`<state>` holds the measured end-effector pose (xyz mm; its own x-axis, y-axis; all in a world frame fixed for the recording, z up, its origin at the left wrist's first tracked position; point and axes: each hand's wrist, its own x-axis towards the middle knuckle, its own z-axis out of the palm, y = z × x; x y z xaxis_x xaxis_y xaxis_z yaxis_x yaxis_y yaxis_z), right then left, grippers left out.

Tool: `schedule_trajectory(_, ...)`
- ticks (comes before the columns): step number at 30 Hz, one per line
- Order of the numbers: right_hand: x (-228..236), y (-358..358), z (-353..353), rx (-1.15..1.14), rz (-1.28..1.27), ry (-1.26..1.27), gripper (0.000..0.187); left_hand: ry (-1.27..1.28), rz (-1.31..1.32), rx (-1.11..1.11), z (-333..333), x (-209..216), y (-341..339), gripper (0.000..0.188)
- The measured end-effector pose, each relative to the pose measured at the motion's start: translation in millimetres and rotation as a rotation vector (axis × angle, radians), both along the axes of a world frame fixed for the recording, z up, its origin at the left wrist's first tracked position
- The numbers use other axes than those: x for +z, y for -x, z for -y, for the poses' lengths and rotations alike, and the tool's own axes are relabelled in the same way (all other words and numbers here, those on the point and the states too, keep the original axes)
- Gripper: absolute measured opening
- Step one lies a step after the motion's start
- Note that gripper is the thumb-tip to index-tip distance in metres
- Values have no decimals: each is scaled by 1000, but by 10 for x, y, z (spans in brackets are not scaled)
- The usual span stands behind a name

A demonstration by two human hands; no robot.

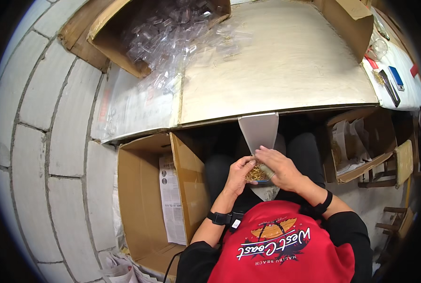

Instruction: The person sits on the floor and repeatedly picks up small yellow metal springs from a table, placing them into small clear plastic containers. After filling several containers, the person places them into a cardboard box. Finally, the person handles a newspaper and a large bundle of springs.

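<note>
In front of my body, just below the table edge, is a small clear plastic box [254, 174] filled with thin gold-coloured metal pieces, too small to name for sure. My left hand [239, 176] grips the box at its left side, thumb on the rim. My right hand [282, 170] lies over the right side of the box, fingers stretched out together and pointing up-left. Its palm side is hidden, so anything beneath it cannot be seen. A white chute-like strip [259, 130] slopes down from the table edge and ends just beyond my fingertips.
On the table [271, 61], a heap of clear plastic boxes [172, 45] spills from a tipped cardboard box [120, 47]. Open cardboard boxes stand left [146, 207] and right [361, 165] of my legs. A black tool [389, 88] and a blue object [395, 78] lie far right, near a wooden stool [404, 162].
</note>
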<state>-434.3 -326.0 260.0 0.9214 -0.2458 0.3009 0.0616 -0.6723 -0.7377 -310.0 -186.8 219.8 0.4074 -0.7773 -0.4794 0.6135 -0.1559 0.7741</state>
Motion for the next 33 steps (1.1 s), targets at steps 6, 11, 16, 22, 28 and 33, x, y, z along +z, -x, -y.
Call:
schedule_trajectory(6, 92, -30, -35, 57, 119, 193, 54, 174, -160, -22, 70, 297, -113, 30)
schedule_trajectory(11, 158, -54, -22, 102, 168, 196, 55, 210, -157, -54, 157, 372, -129, 34)
schedule_trajectory(16, 275, -114, 26, 5, 195, 188, 48, 151, -13, 53, 182, 374, -131, 32)
schedule_trajectory(22, 341, -48, 111, -6, 164, 178, 41, 174, 1, 75, 191, 466, -197, 27)
schedule_trajectory(28, 265, -52, 81, -3, 91, 306, 44, 179, -40, 92, 207, 485, -216, 26)
schedule_trajectory(33, 214, -85, 99, 0, 197, 214, 46, 112, 112, 122, 218, 420, -202, 20)
